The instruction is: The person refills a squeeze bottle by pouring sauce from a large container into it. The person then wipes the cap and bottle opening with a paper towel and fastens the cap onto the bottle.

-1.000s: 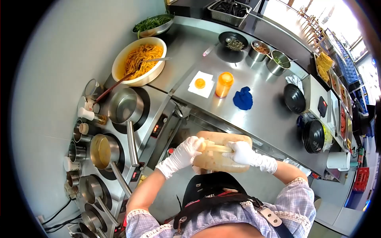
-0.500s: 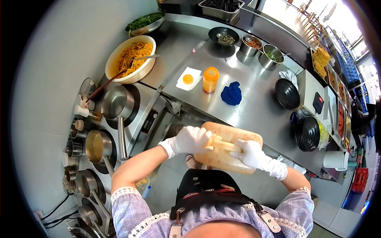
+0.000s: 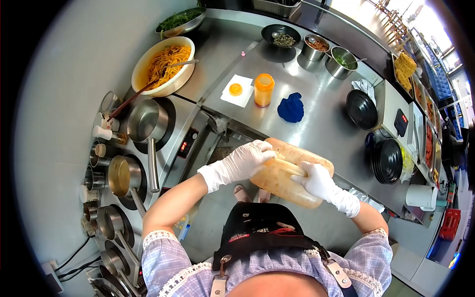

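A large translucent jug (image 3: 284,187) with pale orange contents is held on its side in front of my body, above the floor. My right hand (image 3: 315,179), in a white glove, is wrapped round the jug's handle. My left hand (image 3: 250,159), gloved too, has its fingers closed at the neck end. On the steel counter (image 3: 217,69) beyond stand an orange bottle (image 3: 264,91) with an open top and, left of it, an orange lid (image 3: 236,89) on white paper (image 3: 239,100). A crumpled blue cloth (image 3: 291,107) lies to their right.
Pots with long handles (image 3: 147,120) stand on burners at the left. A white bowl of noodles (image 3: 187,79) is at the back left. Small metal pots (image 3: 340,68) and a black bowl (image 3: 281,28) are at the back. Black bowls (image 3: 362,110) and a scale (image 3: 393,109) stand right.
The jug has tilted further, its left end higher, with both hands still on it. My left hand has risen slightly and moved right. The head view has shifted.
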{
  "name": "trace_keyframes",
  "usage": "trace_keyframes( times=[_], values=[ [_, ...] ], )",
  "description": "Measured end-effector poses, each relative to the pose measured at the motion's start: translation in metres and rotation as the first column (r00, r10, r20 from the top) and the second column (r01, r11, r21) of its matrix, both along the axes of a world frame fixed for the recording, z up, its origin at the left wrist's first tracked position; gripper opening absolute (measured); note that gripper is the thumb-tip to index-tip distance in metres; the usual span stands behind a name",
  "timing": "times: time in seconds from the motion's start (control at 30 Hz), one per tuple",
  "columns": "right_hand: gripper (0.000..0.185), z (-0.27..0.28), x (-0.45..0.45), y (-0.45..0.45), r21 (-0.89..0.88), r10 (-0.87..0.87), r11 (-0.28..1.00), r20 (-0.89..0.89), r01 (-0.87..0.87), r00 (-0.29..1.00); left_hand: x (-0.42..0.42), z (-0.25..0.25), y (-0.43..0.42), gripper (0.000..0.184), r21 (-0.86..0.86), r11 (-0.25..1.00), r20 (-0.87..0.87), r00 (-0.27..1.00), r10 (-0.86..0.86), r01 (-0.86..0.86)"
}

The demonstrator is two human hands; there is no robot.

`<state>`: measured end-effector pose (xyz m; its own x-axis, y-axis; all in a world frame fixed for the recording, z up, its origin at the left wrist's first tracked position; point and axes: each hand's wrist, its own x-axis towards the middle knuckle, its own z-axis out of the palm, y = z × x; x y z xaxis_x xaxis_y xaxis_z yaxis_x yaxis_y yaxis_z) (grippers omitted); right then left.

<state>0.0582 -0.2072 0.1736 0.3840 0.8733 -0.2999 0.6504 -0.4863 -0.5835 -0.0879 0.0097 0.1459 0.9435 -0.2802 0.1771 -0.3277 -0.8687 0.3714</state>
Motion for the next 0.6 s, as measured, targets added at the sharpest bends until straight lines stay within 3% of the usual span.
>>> trace_keyframes(
  times=[0.03,0.07,0.17,0.2,0.3,0.37,0.43,0.5,0.57,0.6],
  values=[
    [0.035,-0.001,0.000,0.000,0.001,0.004,1.000,0.002,-0.004,1.000,-0.003,-0.005,-0.006,0.066,-0.156,0.958,-0.156,0.963,0.218,-0.242],
    [0.035,-0.004,0.001,-0.001,-0.023,0.017,1.000,-0.001,-0.017,1.000,-0.004,-0.004,-0.009,0.066,-0.268,0.834,-0.335,0.858,0.389,-0.482],
    [0.037,-0.004,0.003,-0.002,-0.018,0.011,1.000,-0.003,-0.011,1.000,-0.007,0.029,-0.012,0.063,-0.188,0.821,-0.427,0.797,0.426,-0.540],
    [0.038,-0.005,0.004,-0.002,0.015,-0.013,1.000,-0.006,0.013,1.000,-0.008,0.024,-0.010,0.063,-0.190,0.818,-0.429,0.796,0.427,-0.542],
    [0.038,0.005,0.004,0.004,-0.055,-0.009,0.998,-0.053,0.006,0.999,-0.014,0.001,-0.005,0.055,0.122,0.981,-0.064,0.985,0.159,-0.150],
    [0.039,0.005,0.005,0.006,-0.066,0.016,0.998,-0.042,-0.019,0.999,-0.013,0.004,-0.003,0.053,0.047,0.986,-0.051,0.985,0.162,-0.160],
    [0.041,0.005,0.004,0.007,-0.077,0.037,0.996,-0.031,-0.039,0.999,-0.009,0.025,-0.007,0.059,-0.015,0.886,-0.517,0.762,0.390,-0.464],
    [0.035,0.006,0.003,0.008,-0.020,0.020,1.000,-0.055,-0.021,0.998,-0.012,0.026,-0.007,0.064,-0.020,0.868,-0.503,0.755,0.421,-0.497],
    [0.035,0.008,0.005,0.010,-0.029,0.038,0.999,-0.062,-0.040,0.997,-0.015,0.025,-0.009,0.070,0.001,0.949,-0.081,0.946,0.313,-0.314],
    [0.035,0.009,0.006,0.010,-0.043,0.048,0.998,-0.068,-0.051,0.997,-0.015,0.021,-0.010,0.068,0.036,0.969,-0.092,0.965,0.246,-0.244]
  ],
)
